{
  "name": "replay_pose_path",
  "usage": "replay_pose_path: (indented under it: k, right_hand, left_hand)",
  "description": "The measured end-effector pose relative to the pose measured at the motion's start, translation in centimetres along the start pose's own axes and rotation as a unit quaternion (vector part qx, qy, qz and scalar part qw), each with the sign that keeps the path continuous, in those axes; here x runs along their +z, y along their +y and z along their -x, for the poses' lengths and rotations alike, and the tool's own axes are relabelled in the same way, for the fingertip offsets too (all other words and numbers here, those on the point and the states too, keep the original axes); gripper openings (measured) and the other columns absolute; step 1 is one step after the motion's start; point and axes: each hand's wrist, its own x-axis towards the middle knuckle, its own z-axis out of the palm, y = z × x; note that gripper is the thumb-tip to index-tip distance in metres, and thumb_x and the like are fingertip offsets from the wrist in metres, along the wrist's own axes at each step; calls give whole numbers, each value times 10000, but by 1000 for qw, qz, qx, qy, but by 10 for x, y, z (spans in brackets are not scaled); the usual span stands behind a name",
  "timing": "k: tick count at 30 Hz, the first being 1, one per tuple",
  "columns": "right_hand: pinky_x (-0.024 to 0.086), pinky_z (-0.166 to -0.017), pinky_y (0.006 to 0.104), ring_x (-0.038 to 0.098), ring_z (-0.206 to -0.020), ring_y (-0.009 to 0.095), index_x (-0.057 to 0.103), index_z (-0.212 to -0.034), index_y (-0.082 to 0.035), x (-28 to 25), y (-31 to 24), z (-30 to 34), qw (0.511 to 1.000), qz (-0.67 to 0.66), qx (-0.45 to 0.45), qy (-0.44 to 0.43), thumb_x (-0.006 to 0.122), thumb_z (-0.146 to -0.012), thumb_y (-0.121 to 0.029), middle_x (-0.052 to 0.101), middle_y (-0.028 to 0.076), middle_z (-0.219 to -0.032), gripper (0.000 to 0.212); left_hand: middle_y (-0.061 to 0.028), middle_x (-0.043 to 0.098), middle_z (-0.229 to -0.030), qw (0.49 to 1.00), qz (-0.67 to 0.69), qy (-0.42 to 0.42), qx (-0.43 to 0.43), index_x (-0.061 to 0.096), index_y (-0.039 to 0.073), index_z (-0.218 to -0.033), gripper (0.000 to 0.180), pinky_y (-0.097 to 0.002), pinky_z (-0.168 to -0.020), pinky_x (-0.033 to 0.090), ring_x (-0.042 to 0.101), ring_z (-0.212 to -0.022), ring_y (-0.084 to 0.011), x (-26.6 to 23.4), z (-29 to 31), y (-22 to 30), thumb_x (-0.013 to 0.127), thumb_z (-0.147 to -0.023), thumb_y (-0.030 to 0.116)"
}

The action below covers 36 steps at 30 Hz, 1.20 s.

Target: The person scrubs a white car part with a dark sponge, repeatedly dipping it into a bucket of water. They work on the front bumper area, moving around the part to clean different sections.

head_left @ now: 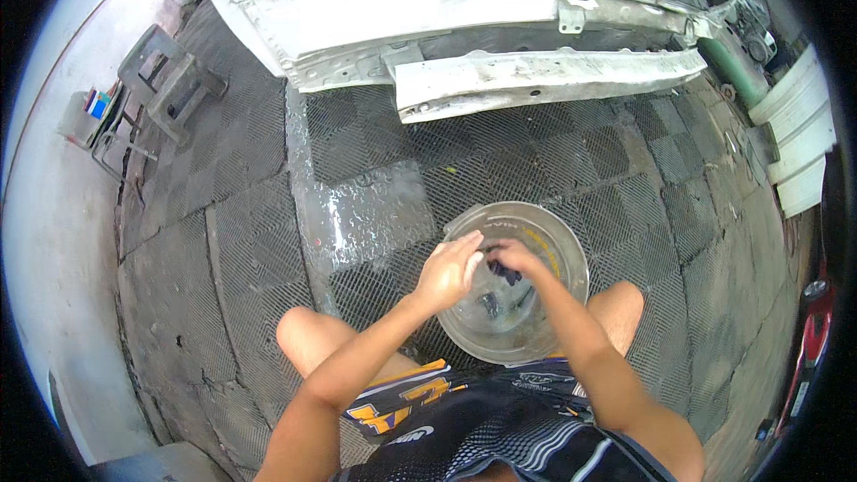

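Note:
A round, see-through grey bucket (pixel 571 241) stands on the floor between my knees. Water appears to lie in its bottom, with a small dark patch there that could be an object or a reflection. My left hand (pixel 449 270) is over the bucket's left rim, fingers stretched out and together, palm turned inward. Facing it, my right hand (pixel 513 257) is curled over the bucket's opening. A small dark, crumpled piece that looks like cloth (pixel 507 275) hangs below its fingers. Whether the left fingertips touch this piece I cannot tell.
A white car body panel (pixel 420 13) with a long white sill piece (pixel 544 80) lies ahead. Grey stools (pixel 178 80) stand at the far left by a white wall (pixel 71 241). A red jack-like tool (pixel 811 339) is at the right. Ridged mats (pixel 259 250) cover the floor, with a wet patch (pixel 366 214).

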Motion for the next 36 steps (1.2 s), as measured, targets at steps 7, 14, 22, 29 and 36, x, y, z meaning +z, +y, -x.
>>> replay_pose_path:
  k: [7,14,22,29,36]
  right_hand:
    - [563,-820,377,723,-901,243,741,-1069,-29,-76,-234,147,932,-33,-286,219,800,-839,-534,755,128,-965,558]
    - [558,-710,452,724,-822,406,738,-986,-36,-124,-374,120,731,116,-433,515,740,-891,-426,746,211,-904,402]
    - [551,-750,498,713,-870,428,725,-967,-58,-139,-214,90,819,167,-233,498,714,-902,-515,737,198,-901,462]
    - [579,-748,513,724,-858,394,729,-989,-80,-119,-115,66,867,288,-142,381,689,-902,-503,724,162,-943,434]
    - [574,-797,528,720,-907,420,701,-974,-59,-118,-105,68,873,274,-116,387,640,-928,-523,732,203,-978,470]
  left_hand:
    - [-103,616,-1384,543,780,97,-294,517,93,-1449,450,-449,-1068,518,606,-1270,-243,-20,-71,67,469,-1110,385]
    - [-72,693,-1251,682,696,223,-22,595,84,-1335,383,-429,-959,561,681,-1088,-263,-75,-260,92,591,-1053,344]
    - [-96,470,-1603,752,-486,259,363,498,76,-1517,706,-441,-1259,286,413,-1505,-232,-181,-305,43,588,-819,23]
    - [-120,460,-1613,805,-446,235,312,467,31,-1531,672,-473,-1275,208,377,-1530,-256,-166,-270,-9,644,-886,93]
    - [-76,521,-1572,772,-494,212,340,532,68,-1496,683,-461,-1265,236,452,-1483,-211,-189,-279,12,655,-824,76]
